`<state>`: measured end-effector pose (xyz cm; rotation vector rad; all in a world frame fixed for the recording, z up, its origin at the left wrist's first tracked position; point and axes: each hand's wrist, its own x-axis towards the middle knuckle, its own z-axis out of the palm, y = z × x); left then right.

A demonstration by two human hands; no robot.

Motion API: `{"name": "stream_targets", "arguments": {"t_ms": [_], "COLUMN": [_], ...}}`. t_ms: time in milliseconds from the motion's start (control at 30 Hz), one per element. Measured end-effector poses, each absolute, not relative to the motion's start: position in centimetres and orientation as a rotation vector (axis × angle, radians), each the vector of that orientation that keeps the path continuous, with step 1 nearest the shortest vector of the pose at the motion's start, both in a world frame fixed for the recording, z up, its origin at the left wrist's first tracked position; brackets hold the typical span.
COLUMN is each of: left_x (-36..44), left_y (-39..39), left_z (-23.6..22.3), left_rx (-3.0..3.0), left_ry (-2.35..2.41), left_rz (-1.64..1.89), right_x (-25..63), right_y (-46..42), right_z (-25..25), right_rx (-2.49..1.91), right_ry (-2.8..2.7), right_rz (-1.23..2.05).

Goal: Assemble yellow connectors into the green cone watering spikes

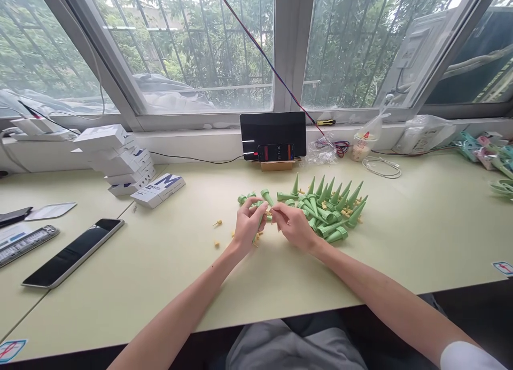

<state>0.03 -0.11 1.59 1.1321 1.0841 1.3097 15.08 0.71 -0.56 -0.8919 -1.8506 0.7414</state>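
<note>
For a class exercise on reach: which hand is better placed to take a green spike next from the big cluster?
Probably the right hand: it is beside the cluster of green spikes. The left hand is farther away and appears to hold one spike. Whether the right holds anything is unclear.

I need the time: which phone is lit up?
The upright phone in front of the black panel: white digits glow on it, while the flat-lying phone at far left is dark.

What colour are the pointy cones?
The cones are light green, seen in the head view.
</note>
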Motion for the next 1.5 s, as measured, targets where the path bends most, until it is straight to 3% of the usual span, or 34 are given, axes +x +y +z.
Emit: {"name": "stream_targets", "arguments": {"t_ms": [1500], "left_x": [-0.02], "left_y": [-0.19], "left_z": [1.36], "left_rx": [1.264], "left_ry": [1.068], "left_rz": [1.165], "right_x": [15.39], "right_y": [0.37], "right_z": [-0.28], "right_rx": [-0.945], "right_ry": [-1.823], "right_rz": [0.694]}}
